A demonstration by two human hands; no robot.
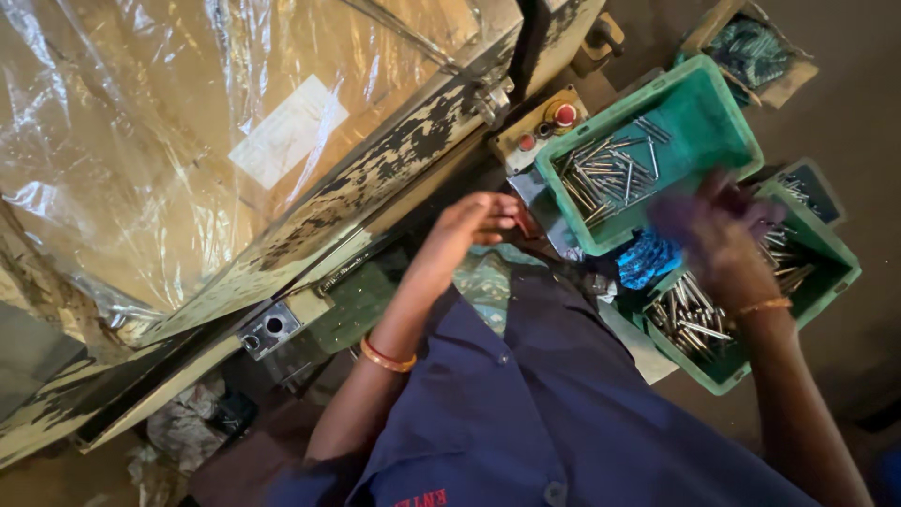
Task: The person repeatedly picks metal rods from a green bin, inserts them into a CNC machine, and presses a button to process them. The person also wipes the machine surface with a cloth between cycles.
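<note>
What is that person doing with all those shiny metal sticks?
A person in a dark blue work shirt sits at a worn, paint-chipped machine covered with clear plastic sheeting. Their left hand reaches in toward the machine; what it holds, if anything, is hard to see. Their right hand, blurred, is above a green plastic bin full of short silver metal pins. A second green bin with more pins sits just behind.
</note>
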